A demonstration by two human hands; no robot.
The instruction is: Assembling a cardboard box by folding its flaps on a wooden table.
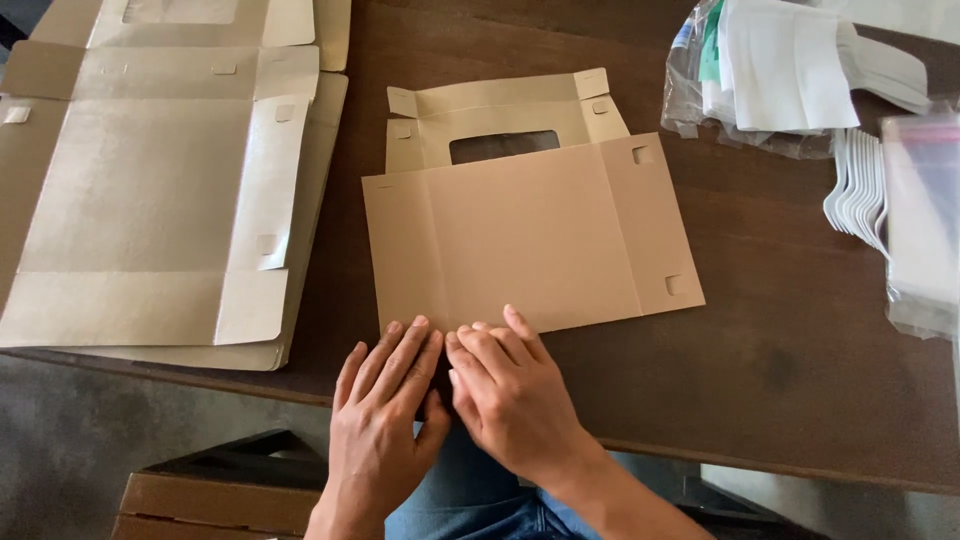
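i press my left hand (385, 395) and right hand (505, 385), fingers flat and together, on the light, probably stiff, creasable cardboard box blank (530, 235) at its six o'clock edge, best gripped there.

Your left hand (385, 400) and right hand (505, 385) lay flat, side by side, pressing the near edge of the folded brown cardboard box blank (530, 235) on the dark wooden table (780, 350). A stack of flat blanks (150, 190) sat to your left, and bagged white items (790, 70) lay at the far right.
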